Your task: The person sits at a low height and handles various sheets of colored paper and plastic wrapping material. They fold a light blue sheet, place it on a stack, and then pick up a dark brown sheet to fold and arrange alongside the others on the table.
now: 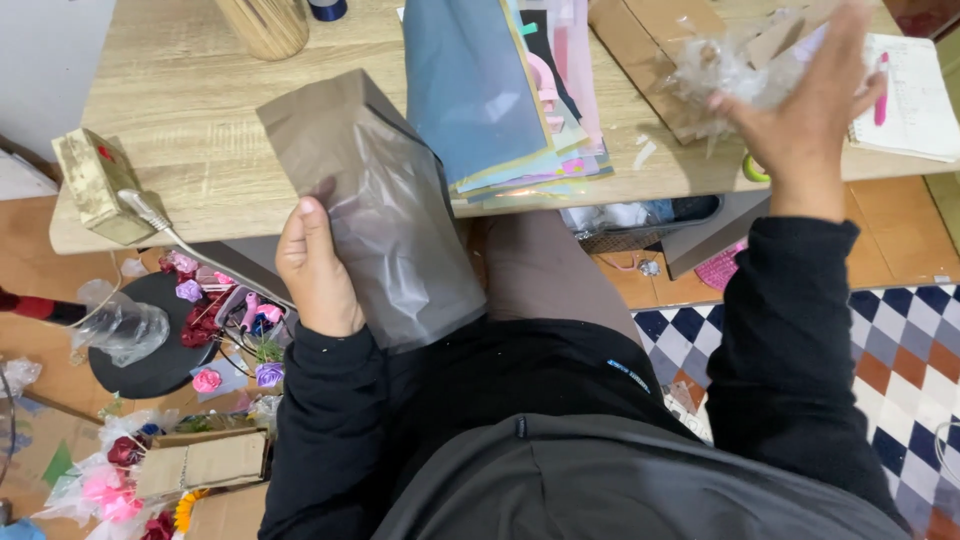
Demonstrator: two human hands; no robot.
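- My left hand (318,268) holds a grey-brown, matt, smooth paper sheet (375,205).
- My right hand (812,100) grips crinkly, glossy clear plastic wrap (715,75).
- Far pale wooden table (190,110): matt, grained.

Light wood worktop (190,110): stack of coloured paper sheets (500,100) overhanging near edge at the middle, cardboard piece (640,50) beside it, open notebook (915,100) at right edge, small worn box (95,185) at near-left corner.

A flat grey-brown pouch with a translucent plastic face (375,215) overhangs the bench's near edge, gripped at its left side. A crumpled clear plastic wrapper (720,75) sits near the bench's far right. A small worn yellowish box with a red mark (95,185) stands at the bench's near-left corner.
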